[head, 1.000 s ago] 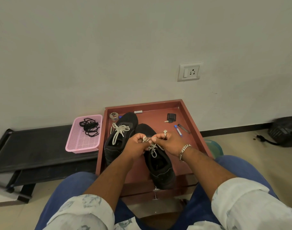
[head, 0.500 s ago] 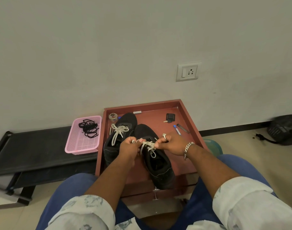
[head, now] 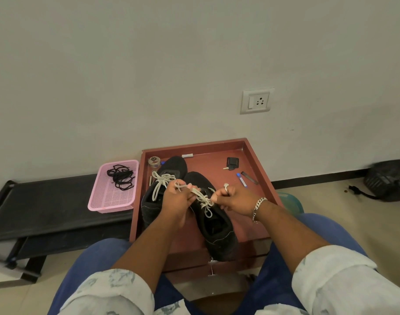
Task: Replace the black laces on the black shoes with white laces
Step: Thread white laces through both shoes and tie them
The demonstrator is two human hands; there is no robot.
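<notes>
Two black shoes stand side by side in a red-brown tray (head: 258,169). The left shoe (head: 171,167) carries a tied white lace (head: 161,181). The right shoe (head: 219,233) has a white lace (head: 204,201) threaded through its eyelets. My left hand (head: 178,198) pinches one loop of that lace above the shoe's tongue. My right hand (head: 234,197), with a ring and a chain bracelet, pinches the other end to the right. The lace runs taut between the two hands. The black laces (head: 120,177) lie bunched in a pink basket (head: 110,201).
Small items lie at the tray's far end: a round tin (head: 154,162), a white tube (head: 187,155), a black key fob (head: 232,162), a blue pen (head: 240,178). A black bench (head: 35,208) holds the basket. A dark bag (head: 389,180) sits at the right wall.
My hands have drawn apart, left hand going left and right hand right, pulling the white lace of the right shoe tight between them. The shoes have stayed put.
</notes>
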